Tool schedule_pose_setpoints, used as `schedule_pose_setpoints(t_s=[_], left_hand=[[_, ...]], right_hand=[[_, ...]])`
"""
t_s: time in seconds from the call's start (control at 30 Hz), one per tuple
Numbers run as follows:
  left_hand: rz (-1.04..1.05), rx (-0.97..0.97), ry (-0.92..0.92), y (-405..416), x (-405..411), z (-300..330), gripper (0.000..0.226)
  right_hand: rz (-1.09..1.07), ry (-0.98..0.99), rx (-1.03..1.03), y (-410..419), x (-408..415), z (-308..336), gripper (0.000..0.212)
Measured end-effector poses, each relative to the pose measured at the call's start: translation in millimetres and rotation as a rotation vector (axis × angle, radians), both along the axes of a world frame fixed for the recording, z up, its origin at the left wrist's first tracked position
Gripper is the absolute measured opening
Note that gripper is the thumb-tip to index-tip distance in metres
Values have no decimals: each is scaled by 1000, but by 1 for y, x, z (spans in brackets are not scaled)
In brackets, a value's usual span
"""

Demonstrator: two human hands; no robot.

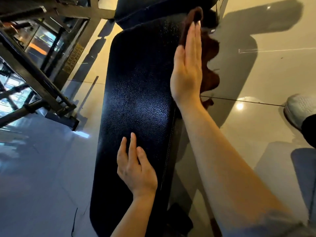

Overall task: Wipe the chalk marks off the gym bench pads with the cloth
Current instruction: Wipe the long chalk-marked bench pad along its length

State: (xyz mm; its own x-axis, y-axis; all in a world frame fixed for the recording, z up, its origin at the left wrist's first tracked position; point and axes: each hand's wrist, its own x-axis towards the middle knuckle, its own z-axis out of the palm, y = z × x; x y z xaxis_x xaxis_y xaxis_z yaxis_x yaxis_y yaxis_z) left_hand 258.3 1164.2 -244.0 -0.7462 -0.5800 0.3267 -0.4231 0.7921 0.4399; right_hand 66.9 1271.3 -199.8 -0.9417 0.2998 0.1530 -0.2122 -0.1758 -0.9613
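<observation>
Left hand (pixel 136 170) flat on black bench pad (pixel 136 93); right hand (pixel 187 69), grip wide, straight-fingered against brown cloth (pixel 209 53).

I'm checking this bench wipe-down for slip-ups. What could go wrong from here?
1. The right hand presses the brown cloth with flat fingers at the pad's right edge; much of it hangs off and could slide to the floor.
2. The left hand rests bare on the pad and may smudge it.
</observation>
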Motion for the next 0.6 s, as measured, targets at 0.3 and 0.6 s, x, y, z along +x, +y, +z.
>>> schedule_pose_setpoints(t_s=[0.3,0.6], left_hand=[[-37,-64,16,-4,0,-1,46],[5,-34,6,2,0,1,55]], right_hand=[[7,-15,171,-56,173,-55,52],[-45,-17,-118,4,-1,6,48]])
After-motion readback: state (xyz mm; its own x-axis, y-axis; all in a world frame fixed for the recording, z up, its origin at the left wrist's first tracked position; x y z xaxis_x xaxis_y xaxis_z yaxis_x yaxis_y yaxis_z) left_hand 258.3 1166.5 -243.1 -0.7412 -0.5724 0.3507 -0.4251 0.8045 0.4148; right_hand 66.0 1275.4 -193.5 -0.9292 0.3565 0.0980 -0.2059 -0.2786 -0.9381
